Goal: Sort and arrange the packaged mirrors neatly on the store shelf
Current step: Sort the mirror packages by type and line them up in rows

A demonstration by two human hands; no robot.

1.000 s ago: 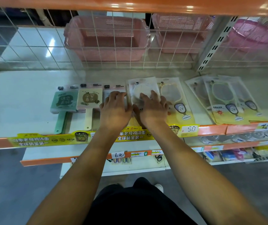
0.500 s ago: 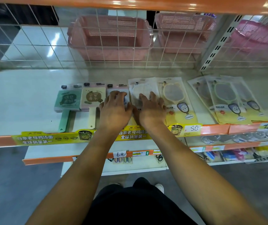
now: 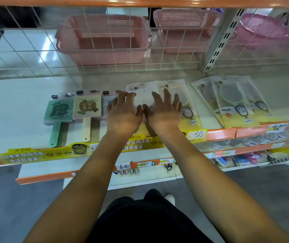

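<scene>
Both hands lie side by side over the middle of the store shelf [image 3: 17, 109], palms down and fingers straight and a little spread, thumbs almost touching. The left hand [image 3: 123, 114] covers most of a grey-blue paddle mirror pack [image 3: 107, 100], the third in a row that begins with a green paddle mirror [image 3: 58, 111] and a cream paddle mirror [image 3: 87, 106]. The right hand [image 3: 164, 113] rests across a white bagged mirror [image 3: 143, 94] and the edge of the yellow-backed bagged mirror [image 3: 184, 102] just beside it; whether the palms press down or only skim the plastic cannot be told. The step appears to be squaring these middle packs so their edges run parallel and their header cards line up with the neighbours to the left. To do it well, I would keep the fingers flat and slide, not lift, since the bags look slick and will probably skate over one another. The two hands could act as a pair of guides, drawing the white bag straight between them without riding over the grey-blue pack. The lower ends should sit just behind the orange shelf lip [image 3: 220, 134], clear of the price tag [image 3: 197, 135]. A further fan of overlapping bagged mirrors [image 3: 234, 102] lies askew well to the right, and probably wants the same treatment afterwards.
</scene>
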